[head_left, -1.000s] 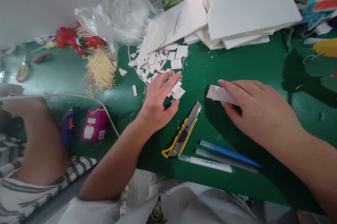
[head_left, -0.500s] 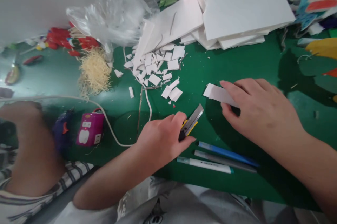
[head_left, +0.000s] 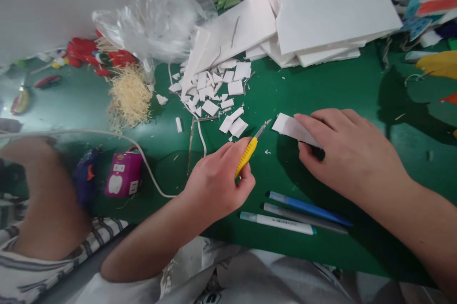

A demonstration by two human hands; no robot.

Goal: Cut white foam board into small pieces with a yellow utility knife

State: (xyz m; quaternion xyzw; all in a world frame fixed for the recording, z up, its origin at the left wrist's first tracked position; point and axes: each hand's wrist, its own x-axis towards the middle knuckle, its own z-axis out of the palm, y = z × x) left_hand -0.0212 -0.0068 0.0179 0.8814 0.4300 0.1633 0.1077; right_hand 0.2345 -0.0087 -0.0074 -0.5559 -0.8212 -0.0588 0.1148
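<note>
My left hand is wrapped round a yellow utility knife. Its blade points up and right, a short way from a strip of white foam board. Between thumb and fingers, my right hand pinches that strip, whose right end is hidden by the hand. A tiny white crumb lies on the green table below the blade. Left of the knife tip are several cut white pieces, the nearest ones lying apart from a larger heap.
White foam sheets are stacked at the back, beside a clear plastic bag. A white marker and two other pens lie near the front edge. A white cable runs past a purple box. Another person's arm rests at left.
My left hand has turned the knife, so its yellow edge now shows and its tip sits higher. A white crumb now lies below the blade. My right hand has shifted slightly left with the strip.
</note>
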